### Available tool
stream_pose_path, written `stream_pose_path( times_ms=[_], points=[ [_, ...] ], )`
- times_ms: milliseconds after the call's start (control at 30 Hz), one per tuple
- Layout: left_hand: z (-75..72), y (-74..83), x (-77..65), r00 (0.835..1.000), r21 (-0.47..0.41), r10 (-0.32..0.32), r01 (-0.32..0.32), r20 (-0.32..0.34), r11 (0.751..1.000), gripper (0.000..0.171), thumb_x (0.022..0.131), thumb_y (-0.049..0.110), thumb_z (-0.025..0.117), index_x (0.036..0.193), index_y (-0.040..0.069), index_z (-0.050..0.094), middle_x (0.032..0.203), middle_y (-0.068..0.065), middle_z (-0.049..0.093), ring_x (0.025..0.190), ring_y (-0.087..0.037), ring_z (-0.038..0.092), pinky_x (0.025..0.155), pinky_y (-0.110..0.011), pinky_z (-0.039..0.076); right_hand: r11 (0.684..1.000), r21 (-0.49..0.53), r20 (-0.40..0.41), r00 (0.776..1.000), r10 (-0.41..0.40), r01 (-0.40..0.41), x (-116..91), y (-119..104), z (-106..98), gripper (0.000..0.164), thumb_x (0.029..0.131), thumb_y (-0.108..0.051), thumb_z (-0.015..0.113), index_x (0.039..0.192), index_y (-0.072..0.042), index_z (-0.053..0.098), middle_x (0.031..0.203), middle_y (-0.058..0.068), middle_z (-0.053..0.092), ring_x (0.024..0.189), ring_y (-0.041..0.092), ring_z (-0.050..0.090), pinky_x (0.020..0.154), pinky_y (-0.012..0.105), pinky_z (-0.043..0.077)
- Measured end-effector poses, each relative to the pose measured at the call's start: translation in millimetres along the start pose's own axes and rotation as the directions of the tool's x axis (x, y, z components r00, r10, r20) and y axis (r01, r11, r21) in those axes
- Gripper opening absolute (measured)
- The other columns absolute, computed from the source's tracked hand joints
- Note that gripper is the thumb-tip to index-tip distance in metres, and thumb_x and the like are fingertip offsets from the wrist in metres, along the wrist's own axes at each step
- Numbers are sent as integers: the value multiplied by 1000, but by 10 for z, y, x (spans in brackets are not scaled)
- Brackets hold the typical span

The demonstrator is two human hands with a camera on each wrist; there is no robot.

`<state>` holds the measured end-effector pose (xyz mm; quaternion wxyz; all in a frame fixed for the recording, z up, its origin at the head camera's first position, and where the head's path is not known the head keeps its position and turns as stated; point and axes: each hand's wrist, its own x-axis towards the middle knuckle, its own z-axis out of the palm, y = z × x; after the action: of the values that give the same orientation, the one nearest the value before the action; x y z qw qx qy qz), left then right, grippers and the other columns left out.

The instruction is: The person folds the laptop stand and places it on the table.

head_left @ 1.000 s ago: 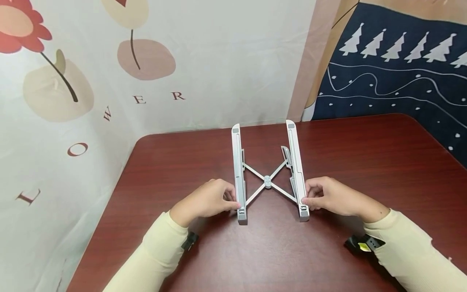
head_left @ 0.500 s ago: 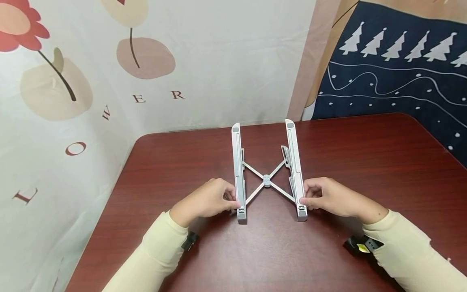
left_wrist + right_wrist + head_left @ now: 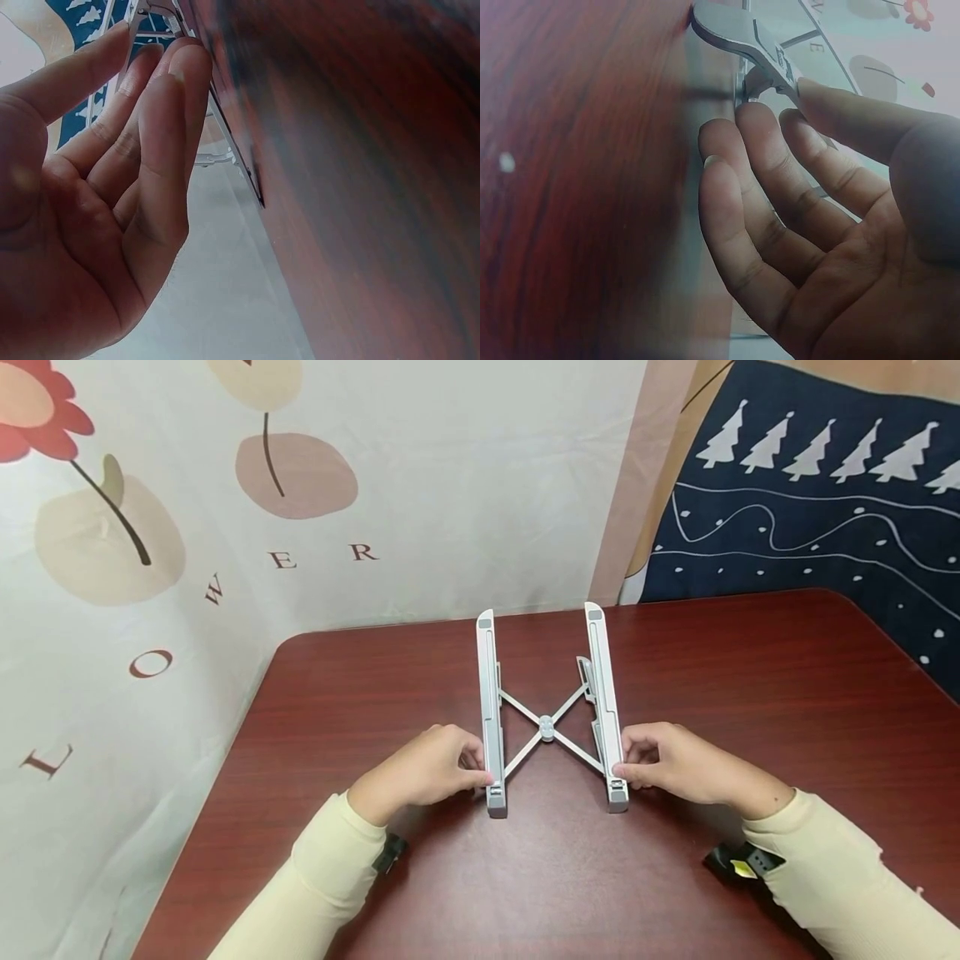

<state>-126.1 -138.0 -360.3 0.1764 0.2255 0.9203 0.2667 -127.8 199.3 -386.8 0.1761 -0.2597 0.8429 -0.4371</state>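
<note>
A silver folding laptop stand (image 3: 547, 727) stands unfolded on the table, its two long side rails joined by crossed bars with a round hub. On the left, my left hand (image 3: 435, 767) pinches the near end of the left rail (image 3: 491, 718), thumb on top. My right hand (image 3: 678, 768) does likewise on the right rail (image 3: 604, 685), near its front end. In the right wrist view the thumb and index finger meet the rail's edge (image 3: 739, 30), with the other fingers curled below. In the left wrist view the fingers (image 3: 161, 127) cover part of the stand.
A dark red-brown wooden table (image 3: 555, 885) bears the stand. Behind it hangs a pale cloth with flowers and letters (image 3: 450, 485), and at right a navy cloth with white trees (image 3: 810, 518). Black wrist devices (image 3: 742, 860) sit at the sleeves.
The right rail has shifted slightly left together with my right hand, so the rails stand a little closer. My left hand keeps its hold and has hardly moved.
</note>
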Motion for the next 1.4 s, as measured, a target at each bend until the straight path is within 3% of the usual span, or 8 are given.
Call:
stream_pose_path(
  times_ms=[1400],
  points=[
    [53,4,3,1000,-30,3,-4,-11,1000,19,88,22,77,73,19,66,70,7,72,53,-5,57,60,-24,49,1000,-6,2,1000,5,-5,8,-37,46,17,91,-9,71,83,-9,56,71,2,64,63,9,61,56,25,51]
  ],
)
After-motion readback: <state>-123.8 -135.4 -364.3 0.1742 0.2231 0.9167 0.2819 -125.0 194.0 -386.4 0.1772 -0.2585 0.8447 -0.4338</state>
